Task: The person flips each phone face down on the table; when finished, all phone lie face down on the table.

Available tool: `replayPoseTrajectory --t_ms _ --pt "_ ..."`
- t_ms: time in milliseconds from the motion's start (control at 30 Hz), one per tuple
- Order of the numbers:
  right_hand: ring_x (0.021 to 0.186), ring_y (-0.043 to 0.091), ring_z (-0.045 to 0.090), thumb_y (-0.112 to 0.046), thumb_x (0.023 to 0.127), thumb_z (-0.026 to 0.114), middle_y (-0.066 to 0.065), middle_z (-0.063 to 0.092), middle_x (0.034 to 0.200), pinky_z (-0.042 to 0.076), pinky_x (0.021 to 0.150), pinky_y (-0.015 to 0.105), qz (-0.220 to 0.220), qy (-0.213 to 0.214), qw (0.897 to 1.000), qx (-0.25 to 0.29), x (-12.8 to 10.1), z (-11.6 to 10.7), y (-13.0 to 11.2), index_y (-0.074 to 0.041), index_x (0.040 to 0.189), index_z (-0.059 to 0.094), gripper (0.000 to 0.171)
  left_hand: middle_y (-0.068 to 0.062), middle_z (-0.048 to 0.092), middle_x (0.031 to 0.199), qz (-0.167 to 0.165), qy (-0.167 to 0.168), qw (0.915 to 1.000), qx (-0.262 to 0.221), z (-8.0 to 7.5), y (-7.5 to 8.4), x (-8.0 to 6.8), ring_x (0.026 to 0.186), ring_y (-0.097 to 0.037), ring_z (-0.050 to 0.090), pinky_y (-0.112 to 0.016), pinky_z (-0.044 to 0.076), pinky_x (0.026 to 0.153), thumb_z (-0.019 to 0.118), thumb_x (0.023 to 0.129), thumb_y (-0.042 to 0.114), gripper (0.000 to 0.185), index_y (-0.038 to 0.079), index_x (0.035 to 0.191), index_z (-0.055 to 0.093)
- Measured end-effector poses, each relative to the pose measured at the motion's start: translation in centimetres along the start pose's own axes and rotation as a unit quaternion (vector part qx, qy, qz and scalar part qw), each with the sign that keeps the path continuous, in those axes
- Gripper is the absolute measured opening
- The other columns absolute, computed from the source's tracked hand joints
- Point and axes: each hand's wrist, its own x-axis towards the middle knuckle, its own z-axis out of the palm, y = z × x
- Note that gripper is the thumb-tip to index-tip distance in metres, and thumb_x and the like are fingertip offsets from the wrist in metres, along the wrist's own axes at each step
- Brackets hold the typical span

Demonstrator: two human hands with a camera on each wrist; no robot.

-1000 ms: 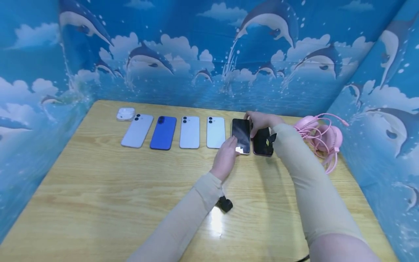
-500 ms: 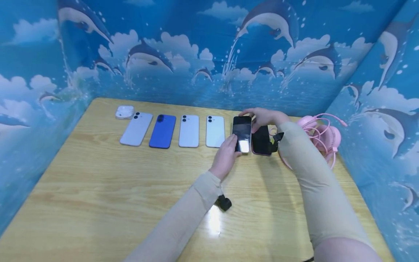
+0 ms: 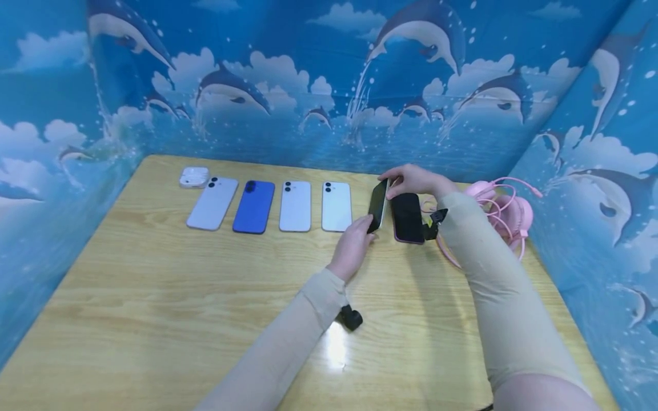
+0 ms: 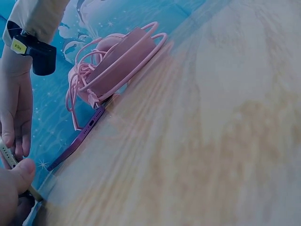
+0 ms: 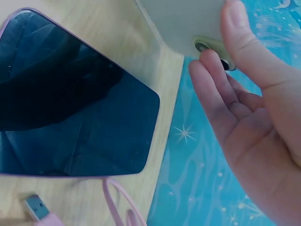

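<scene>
A pale smartphone (image 3: 378,206) stands tilted up on its long side, its black screen facing left. My left hand (image 3: 350,248) grips its near end; in the left wrist view the thumb (image 4: 22,175) lies against that end. At the far end my right hand (image 3: 413,180) holds it between thumb and fingers. The right wrist view shows the phone's light back with its camera bump (image 5: 214,52), partly covered by a fingertip. Just right of it a second smartphone (image 3: 408,218) lies screen up, its purple edge (image 4: 80,139) visible in the left wrist view.
To the left several phones lie back up in a row: white (image 3: 336,206), pale (image 3: 295,206), blue (image 3: 254,208) and lilac (image 3: 213,204). An earphone case (image 3: 194,177) sits at the far left. Pink headphones (image 3: 514,214) with tangled cable and a USB plug (image 5: 36,207) lie right.
The pale smartphone has gone from lying screen up to tilted on its side, screen turned left. My right hand has shifted slightly; the left hand stays at the near end.
</scene>
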Motion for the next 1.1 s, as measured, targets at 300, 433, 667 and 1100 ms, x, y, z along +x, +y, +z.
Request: replayPoseTrajectory --t_ms 300,433,667,1100 --pt "0.108 0.027 0.053 -0.032 0.083 0.064 0.013 0.051 0.121 0.048 0.087 0.044 -0.001 0.039 0.999 0.021 1.6 1.6 -0.3 -0.011 0.135 0.043 0.059 -0.004 0.059 0.107 -0.018 0.079 0.9967 -0.005 -0.5 0.1 -0.3 0.099 -0.017 0.055 -0.026 0.046 0.09 0.071 0.077 0.025 0.044 0.007 0.115 0.056" --pt "0.118 0.031 0.047 -0.035 0.084 0.063 0.013 0.038 0.138 0.045 0.092 0.047 0.003 0.043 0.998 0.047 1.8 2.3 -0.5 -0.013 0.14 0.034 0.067 -0.005 0.056 0.111 -0.014 0.116 0.9929 -0.022 -0.7 0.1 -0.4 0.1 -0.017 0.054 -0.024 0.045 0.092 0.074 0.074 0.021 0.051 0.005 0.118 0.052" --pt "0.125 0.031 0.039 -0.045 0.079 0.065 0.016 0.034 0.141 0.037 0.101 0.046 0.056 0.02 0.995 0.077 2.1 3.5 0.6 -0.009 0.143 0.025 0.083 -0.005 0.056 0.111 -0.009 0.123 0.9923 -0.014 -0.7 0.2 -0.4 0.099 -0.015 0.054 -0.022 0.047 0.089 0.074 0.073 0.022 0.053 0.005 0.117 0.051" --pt "0.127 0.032 0.036 -0.049 0.073 0.069 0.017 0.036 0.14 0.033 0.104 0.047 0.061 0.03 0.996 0.053 2.0 3.4 1.2 -0.004 0.139 0.03 0.089 -0.003 0.053 0.119 0.016 0.103 0.9946 0.0 -0.6 0.2 -0.3 0.109 -0.013 0.05 -0.019 0.04 0.098 0.069 0.079 0.019 0.054 0.006 0.127 0.048"
